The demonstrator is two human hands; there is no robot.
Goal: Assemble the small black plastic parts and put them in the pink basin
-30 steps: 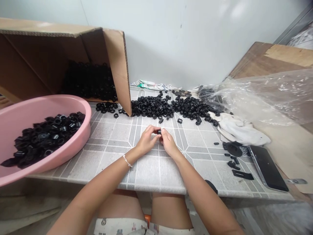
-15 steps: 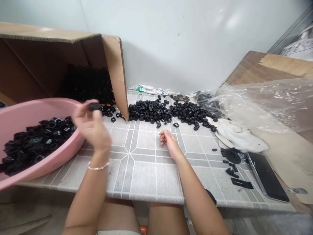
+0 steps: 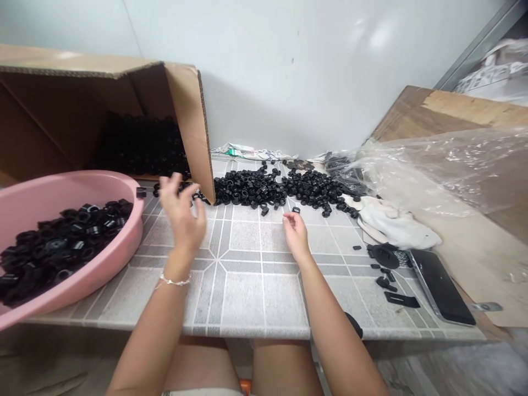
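Note:
My left hand [image 3: 181,214] is raised to the right of the pink basin [image 3: 138,220], fingers spread, nothing in it. A black ring-like nut [image 3: 141,192], apart from that hand, shows against the basin's right rim; whether it touches the rim I cannot tell. Many similar black nuts [image 3: 82,236] fill the basin. Over the table, my right hand [image 3: 296,234] has its fingers curled together; anything inside them is hidden. Just beyond its fingers is one black nut [image 3: 296,210]; contact is unclear. Behind lie piles of black nuts [image 3: 249,187] and smaller black parts [image 3: 313,187].
A cardboard box [image 3: 190,121] on its side holds more black parts at left. At right are a white cloth [image 3: 398,223], a phone [image 3: 443,286], clear plastic sheeting [image 3: 445,170] and several flat black pieces [image 3: 402,300]. A pale wall [image 3: 268,77] stands behind the table [image 3: 243,297].
My left hand has opened, let go of the black nut and drawn back rightward from the basin. My right hand has moved right and slightly forward, up to the single nut.

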